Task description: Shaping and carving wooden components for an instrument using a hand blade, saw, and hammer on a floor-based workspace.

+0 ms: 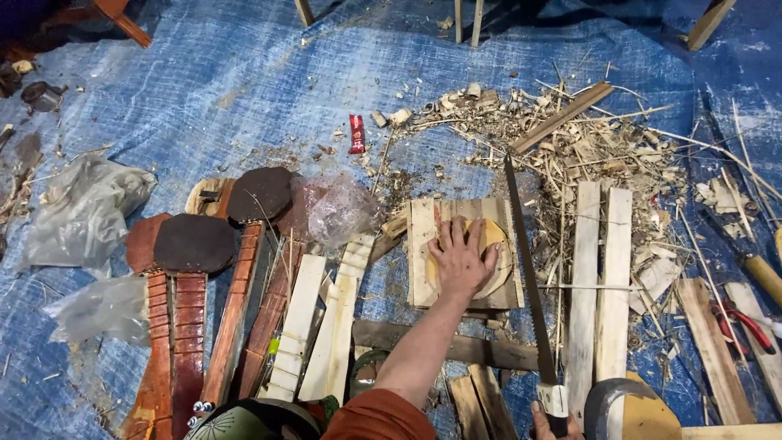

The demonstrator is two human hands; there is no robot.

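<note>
on blue tarp, left hand pressed flat, fingers spread wide, on round pale wooden disc sitting atop small slatted wood board. disc roughly centre frame, right edge peeking past the palm. right hand at bottom edge, mostly cut off, fingers closed around handle of handsaw; blade runs up along right edge of board, just beside disc, tip near shavings pile. can't tell if teeth touch wood yet.

left of board: row of carved reddish instrument necks with dark round bodies, pale unfinished slats, crumpled clear plastic bags. right: two long pale planks, red-handled pliers, yellow-handled tool (kind unclear). small red wrapper further up.

judging step as steadying disc for a cut. to do well: keep palm weight straight down so disc does not spin or slide on slats, keep fingertips well back from blade line, start with short light strokes to seat kerf, blade upright and square to board, long even strokes after. board looks loose on scrap below, so could rock; worth bracing before sawing hard.
</note>
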